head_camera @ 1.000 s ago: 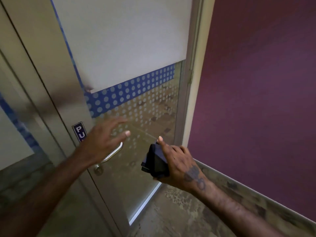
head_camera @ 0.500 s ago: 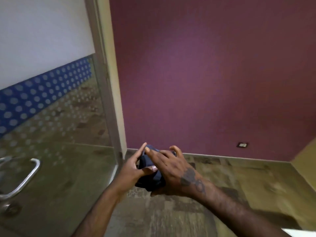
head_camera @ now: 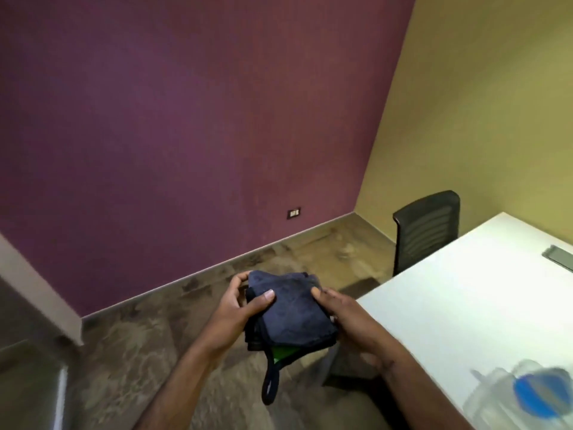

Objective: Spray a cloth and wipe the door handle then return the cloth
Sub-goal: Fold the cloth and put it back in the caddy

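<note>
Blurred spray bottle (head_camera: 531, 395) cut off beside table (head_camera: 465, 305).

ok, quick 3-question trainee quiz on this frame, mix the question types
1. True or false: the folded dark blue cloth is held by both the left hand and the right hand.
2. Multiple choice: what hangs below the cloth? A) a dark loop B) a metal key C) a spray nozzle
3. Fill in: the black chair stands at the far end of the white ____.

Key: 1 true; 2 A; 3 table
</note>
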`<state>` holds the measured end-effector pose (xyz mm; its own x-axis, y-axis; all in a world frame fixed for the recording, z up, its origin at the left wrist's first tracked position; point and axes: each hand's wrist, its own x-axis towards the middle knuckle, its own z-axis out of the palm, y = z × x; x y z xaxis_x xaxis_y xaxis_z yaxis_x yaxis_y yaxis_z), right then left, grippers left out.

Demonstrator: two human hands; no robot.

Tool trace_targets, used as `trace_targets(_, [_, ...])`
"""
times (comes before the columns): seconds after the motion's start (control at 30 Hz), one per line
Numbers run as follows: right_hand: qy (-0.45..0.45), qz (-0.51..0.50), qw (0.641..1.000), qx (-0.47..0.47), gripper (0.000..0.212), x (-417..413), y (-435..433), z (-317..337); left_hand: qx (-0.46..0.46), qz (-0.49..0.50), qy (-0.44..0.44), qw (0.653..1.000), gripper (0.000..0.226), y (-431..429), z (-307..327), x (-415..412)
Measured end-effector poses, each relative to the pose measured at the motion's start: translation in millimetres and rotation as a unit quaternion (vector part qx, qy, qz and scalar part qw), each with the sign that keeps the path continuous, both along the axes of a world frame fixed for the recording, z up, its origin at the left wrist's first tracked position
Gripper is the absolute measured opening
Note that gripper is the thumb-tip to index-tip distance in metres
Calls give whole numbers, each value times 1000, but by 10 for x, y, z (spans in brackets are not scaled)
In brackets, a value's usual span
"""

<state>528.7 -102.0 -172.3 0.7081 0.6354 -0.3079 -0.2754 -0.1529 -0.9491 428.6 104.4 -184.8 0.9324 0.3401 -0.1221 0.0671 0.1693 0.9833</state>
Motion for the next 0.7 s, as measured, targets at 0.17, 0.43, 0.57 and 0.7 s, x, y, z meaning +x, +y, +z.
trace_targets(0.17, [4, -94, 996, -5, 30, 260, -1008, 12, 41, -82, 19, 996, 44, -846, -46, 650])
trace_targets(0.43, [-42, -250, 966, -43, 41, 432, -2465, -187, 78, -214, 72, 971, 40, -2262, -103, 1372])
trace_targets(0.57, [-31, -343, 936, -69, 47, 371, -3082, -373, 65, -292, 133, 945, 59, -2922, -258, 1581])
trace_targets(0.7, [-12, -423, 901, -93, 43, 256, -3601, -510, 96, -358, 155, 916, 20, -3514, -391, 1794])
